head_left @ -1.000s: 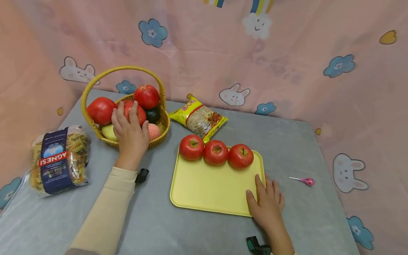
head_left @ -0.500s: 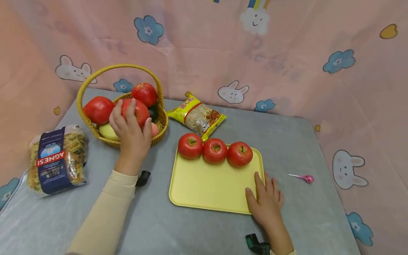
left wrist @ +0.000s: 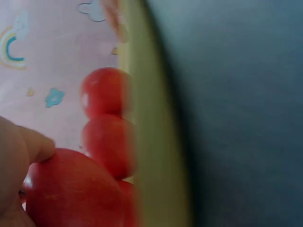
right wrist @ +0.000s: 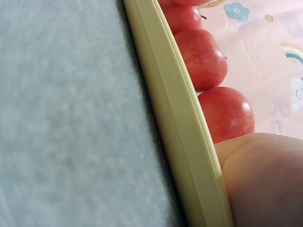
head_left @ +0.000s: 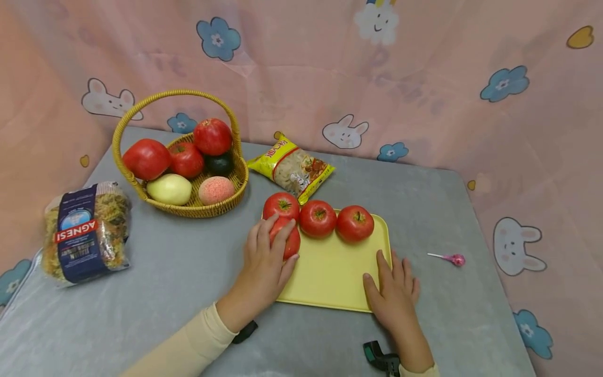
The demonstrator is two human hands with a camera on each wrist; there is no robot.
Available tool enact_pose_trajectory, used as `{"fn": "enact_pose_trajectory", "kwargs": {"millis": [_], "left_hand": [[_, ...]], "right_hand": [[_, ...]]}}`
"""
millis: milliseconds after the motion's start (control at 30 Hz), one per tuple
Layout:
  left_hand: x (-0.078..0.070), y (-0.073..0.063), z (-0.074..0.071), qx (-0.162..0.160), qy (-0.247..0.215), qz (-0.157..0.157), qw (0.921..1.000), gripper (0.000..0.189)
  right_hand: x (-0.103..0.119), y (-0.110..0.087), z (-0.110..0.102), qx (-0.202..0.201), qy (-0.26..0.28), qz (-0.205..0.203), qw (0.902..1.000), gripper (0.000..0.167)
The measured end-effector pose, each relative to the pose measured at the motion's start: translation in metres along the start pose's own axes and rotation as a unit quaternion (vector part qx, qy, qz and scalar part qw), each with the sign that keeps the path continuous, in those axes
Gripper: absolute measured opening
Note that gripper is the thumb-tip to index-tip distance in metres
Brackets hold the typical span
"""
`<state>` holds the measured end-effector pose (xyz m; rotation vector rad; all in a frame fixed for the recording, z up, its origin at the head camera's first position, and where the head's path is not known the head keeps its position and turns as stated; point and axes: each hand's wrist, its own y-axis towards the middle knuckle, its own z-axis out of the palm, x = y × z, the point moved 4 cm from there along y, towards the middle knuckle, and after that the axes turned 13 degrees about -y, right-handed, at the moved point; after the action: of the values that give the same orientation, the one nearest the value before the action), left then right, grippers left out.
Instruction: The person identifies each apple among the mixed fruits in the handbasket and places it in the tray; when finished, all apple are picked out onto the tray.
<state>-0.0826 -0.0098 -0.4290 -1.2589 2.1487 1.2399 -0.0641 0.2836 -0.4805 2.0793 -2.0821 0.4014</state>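
Observation:
My left hand (head_left: 260, 269) grips a red apple (head_left: 291, 244) over the left part of the yellow tray (head_left: 330, 280). Its fingers and thumb curl round the fruit, which fills the lower left of the left wrist view. Three red apples stand in a row along the tray's far edge: a left one (head_left: 281, 203) just behind the held apple, a middle one (head_left: 318, 219) and a right one (head_left: 355, 224). At the tray's right edge rests my right hand (head_left: 395, 293), fingers extended, holding nothing.
A yellow wicker basket (head_left: 202, 210) at the back left holds a pomegranate (head_left: 213, 136), several other fruits and vegetables. An AGNESI pasta bag (head_left: 87, 233) lies left of it. A yellow noodle packet (head_left: 294, 168) lies behind the tray, and a lollipop (head_left: 454, 259) to the right.
My left hand has taken the apple out of the basket and moved right and nearer with it, to the tray. My right hand has stayed at the tray's edge.

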Motion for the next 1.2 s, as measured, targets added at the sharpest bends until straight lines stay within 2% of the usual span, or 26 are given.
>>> {"fn": "enact_pose_trajectory", "kwargs": {"millis": [167, 400, 667, 967, 1033, 1100, 1200], "left_hand": [[0.006, -0.013, 0.006, 0.033, 0.009, -0.034, 0.9988, 0.070], [0.013, -0.015, 0.008, 0.073, 0.052, -0.073, 0.9933, 0.065], [0.016, -0.014, 0.006, 0.087, 0.059, -0.092, 0.9903, 0.065], [0.014, -0.008, 0.006, 0.106, 0.075, -0.087, 0.9878, 0.067], [0.013, -0.004, -0.001, 0.100, 0.072, -0.089, 0.9884, 0.070], [0.014, 0.002, -0.014, 0.080, 0.066, -0.093, 0.9903, 0.073], [0.023, 0.018, -0.050, 0.024, 0.065, -0.110, 0.9915, 0.076]], "right_hand": [[0.001, 0.001, -0.001, -0.004, -0.001, -0.005, 1.0000, 0.068], [0.000, 0.002, -0.002, 0.009, -0.009, 0.004, 0.9999, 0.068], [0.000, 0.002, -0.003, 0.021, -0.009, 0.010, 0.9997, 0.069], [-0.002, 0.004, 0.000, 0.022, -0.010, 0.007, 0.9997, 0.070], [-0.001, 0.004, 0.001, 0.023, -0.009, 0.007, 0.9997, 0.070], [-0.001, 0.003, 0.001, 0.024, -0.009, 0.008, 0.9996, 0.070], [0.000, 0.003, 0.000, 0.027, -0.012, 0.011, 0.9995, 0.070]]}}
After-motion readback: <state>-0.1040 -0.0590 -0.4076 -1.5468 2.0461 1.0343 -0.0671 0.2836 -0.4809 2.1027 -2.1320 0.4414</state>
